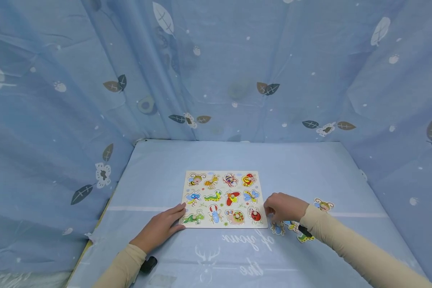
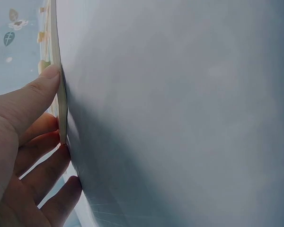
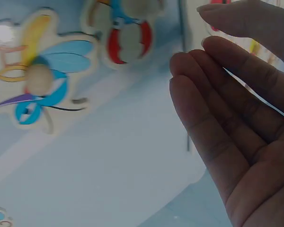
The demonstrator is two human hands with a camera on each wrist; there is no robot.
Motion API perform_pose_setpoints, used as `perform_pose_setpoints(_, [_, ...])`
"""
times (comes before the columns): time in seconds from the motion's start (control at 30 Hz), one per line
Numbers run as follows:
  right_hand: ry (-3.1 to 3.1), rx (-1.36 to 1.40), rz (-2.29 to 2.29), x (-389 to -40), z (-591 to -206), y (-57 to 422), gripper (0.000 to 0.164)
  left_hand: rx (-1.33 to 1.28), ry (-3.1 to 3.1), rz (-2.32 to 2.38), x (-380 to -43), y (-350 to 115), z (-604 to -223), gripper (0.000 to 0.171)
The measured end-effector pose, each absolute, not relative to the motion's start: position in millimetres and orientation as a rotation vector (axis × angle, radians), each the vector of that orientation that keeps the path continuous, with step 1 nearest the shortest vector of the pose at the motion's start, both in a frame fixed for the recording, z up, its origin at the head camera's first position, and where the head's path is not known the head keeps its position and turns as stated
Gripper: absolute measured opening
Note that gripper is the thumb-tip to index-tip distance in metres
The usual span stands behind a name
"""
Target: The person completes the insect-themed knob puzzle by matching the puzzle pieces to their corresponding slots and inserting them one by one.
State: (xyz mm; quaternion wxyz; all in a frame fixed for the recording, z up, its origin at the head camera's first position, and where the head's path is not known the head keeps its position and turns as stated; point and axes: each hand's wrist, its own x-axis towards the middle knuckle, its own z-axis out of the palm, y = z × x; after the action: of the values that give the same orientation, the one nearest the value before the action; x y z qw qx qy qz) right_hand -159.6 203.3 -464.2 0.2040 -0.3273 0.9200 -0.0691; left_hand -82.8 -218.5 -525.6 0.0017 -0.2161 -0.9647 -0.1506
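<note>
A pale insect puzzle board (image 1: 221, 206) lies flat on the table, with rows of coloured bugs; a ladybug (image 1: 255, 215) at its right side is among them. My left hand (image 1: 162, 225) touches the board's left edge, its fingers fairly straight and the thumb near the front corner; the left wrist view shows the thumb against the board's edge (image 2: 61, 104). Beside the right edge is my right hand (image 1: 286, 206), fingers loosely bent. In the right wrist view a gap parts its thumb from the fingers (image 3: 227, 109), holding nothing. A blue beetle piece (image 1: 278, 229) lies just below that hand.
More loose pieces lie to the right: a bee piece (image 1: 323, 205), a green caterpillar piece (image 1: 305, 238) and a knobbed blue-winged insect piece (image 3: 52, 71). The right forearm partly covers this group. Blue patterned curtains (image 1: 216, 72) enclose the light blue table (image 1: 237, 156).
</note>
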Motion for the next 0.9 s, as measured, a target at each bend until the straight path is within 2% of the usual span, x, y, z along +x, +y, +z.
perform_pose_setpoints(0.37, [2.535,-0.857,-0.239,-142.2,-477.8,222.2,0.021,-0.674,-3.024,-0.480,-82.7,-218.6,-525.2,0.061])
perform_pose_setpoints(0.9, [2.544,-0.821,-0.244,-144.4,-479.4,216.3,0.024,-0.654,-3.047,-0.489,-81.9,-218.4,-525.2,0.061])
